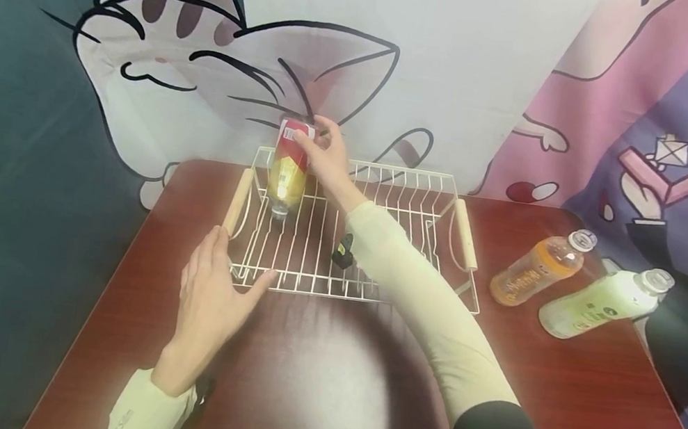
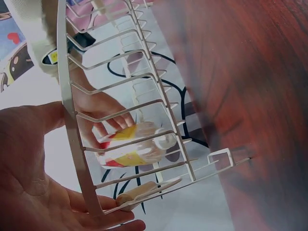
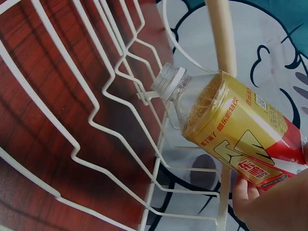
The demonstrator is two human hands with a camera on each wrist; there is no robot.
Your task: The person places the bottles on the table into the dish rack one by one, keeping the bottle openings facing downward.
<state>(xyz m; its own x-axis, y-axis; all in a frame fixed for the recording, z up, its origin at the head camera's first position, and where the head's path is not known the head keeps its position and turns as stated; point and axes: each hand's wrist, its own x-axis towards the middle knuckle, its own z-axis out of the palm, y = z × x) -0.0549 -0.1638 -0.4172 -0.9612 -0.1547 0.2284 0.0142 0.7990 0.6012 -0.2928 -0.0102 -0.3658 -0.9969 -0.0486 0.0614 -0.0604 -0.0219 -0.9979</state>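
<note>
A drink bottle (image 1: pixel 288 170) with a red and yellow label is held upside down by my right hand (image 1: pixel 328 153), which grips it near its base. Its capless-looking clear neck (image 3: pixel 168 82) points down among the wires of a white dish rack (image 1: pixel 311 284), close to the left wooden handle (image 1: pixel 237 203). At the rack's front left corner rests my left hand (image 1: pixel 210 291), its fingers fairly straight along the side and the thumb on the front rail. In the left wrist view, the left fingers (image 2: pixel 96 216) touch the rack's corner. Part of the right palm is hidden by the bottle.
An orange drink bottle (image 1: pixel 536 270) and a pale green bottle (image 1: pixel 605 305) stand right of the rack on the reddish-brown table (image 1: pixel 552 390). The right wooden handle (image 1: pixel 466 234) is near them. A cartoon-cat cloth (image 1: pixel 459 80) hangs behind the table.
</note>
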